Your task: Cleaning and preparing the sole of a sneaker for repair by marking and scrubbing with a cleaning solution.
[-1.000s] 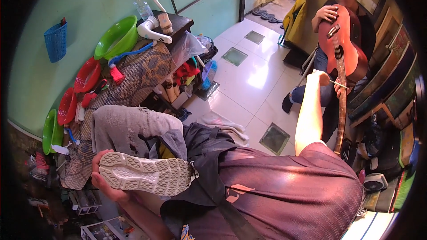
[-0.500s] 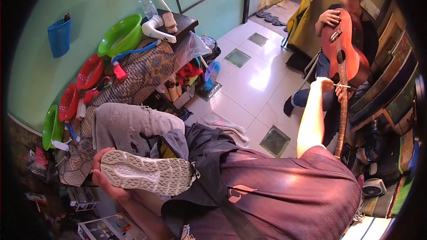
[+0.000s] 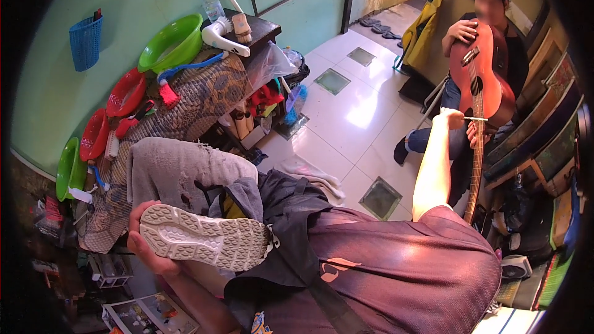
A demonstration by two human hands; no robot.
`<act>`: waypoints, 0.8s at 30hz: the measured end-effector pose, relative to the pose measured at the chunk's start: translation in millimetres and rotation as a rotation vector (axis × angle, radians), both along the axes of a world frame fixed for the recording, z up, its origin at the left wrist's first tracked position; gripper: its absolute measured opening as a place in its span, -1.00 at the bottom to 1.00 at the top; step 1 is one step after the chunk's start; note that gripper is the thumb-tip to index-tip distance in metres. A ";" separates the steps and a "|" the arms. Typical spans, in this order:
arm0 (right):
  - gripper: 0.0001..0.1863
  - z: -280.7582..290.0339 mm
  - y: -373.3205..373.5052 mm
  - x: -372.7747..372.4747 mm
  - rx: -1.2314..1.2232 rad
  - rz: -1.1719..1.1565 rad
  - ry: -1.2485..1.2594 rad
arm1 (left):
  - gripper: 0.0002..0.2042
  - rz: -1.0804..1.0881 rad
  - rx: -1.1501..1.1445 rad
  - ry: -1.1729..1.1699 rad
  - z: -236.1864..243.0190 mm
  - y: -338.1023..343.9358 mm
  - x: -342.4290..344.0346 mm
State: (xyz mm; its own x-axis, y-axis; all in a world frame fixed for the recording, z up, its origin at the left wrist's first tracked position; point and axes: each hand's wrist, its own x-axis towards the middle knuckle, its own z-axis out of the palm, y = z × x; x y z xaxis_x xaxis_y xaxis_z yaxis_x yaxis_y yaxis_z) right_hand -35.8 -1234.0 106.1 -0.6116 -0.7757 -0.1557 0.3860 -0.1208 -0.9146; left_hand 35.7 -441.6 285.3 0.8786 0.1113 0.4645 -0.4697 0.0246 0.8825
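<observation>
My left hand [image 3: 148, 244] grips a shoe [image 3: 201, 240] with its pale, textured sole turned up, beside a worn grey cloth [image 3: 182, 170] and a dark apron or strap [image 3: 288, 229]. My right arm is stretched out, and my right hand [image 3: 453, 119] is closed on a thin pale stick [image 3: 476, 119] that lies across the view of a red-brown acoustic guitar [image 3: 490, 83]. Whether the stick touches the guitar I cannot tell. A seated person holds the guitar upright, neck down, with one hand [image 3: 464, 31] on its body.
A bench with a patterned mat [image 3: 204, 89] holds green basins [image 3: 167, 46], red basins [image 3: 124, 89], brushes [image 3: 241, 28] and a bottle [image 3: 210, 0]. There are a tiled floor [image 3: 328, 130], a doorway with sandals, a yellow bag [image 3: 421, 34], stacked boards [image 3: 538, 124] and a rack [image 3: 139, 312].
The view has shifted slightly. The stick in my right hand has turned from slanting downward to nearly level. My left hand still grips the shoe.
</observation>
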 end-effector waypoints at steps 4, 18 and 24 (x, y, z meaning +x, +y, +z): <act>-0.55 0.1 -0.4 1.0 0.001 0.037 -0.036 | -0.30 0.012 0.004 0.010 1.0 -1.8 -0.5; -0.54 -23.6 -18.4 3.3 -0.072 -0.018 0.106 | -0.31 0.000 -0.001 0.006 0.7 2.6 -1.1; -0.48 -35.5 -14.5 25.9 -0.344 -0.116 0.418 | -0.32 0.016 -0.054 0.020 -1.0 3.0 -2.0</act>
State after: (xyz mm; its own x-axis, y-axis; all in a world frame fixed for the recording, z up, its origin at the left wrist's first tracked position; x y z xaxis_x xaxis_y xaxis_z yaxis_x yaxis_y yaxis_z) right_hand -9.9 -1248.5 70.5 -0.6516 -0.6628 0.3690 -0.0353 -0.4594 -0.8875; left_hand 33.6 -438.6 284.3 0.8858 0.1496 0.4393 -0.4522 0.0655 0.8895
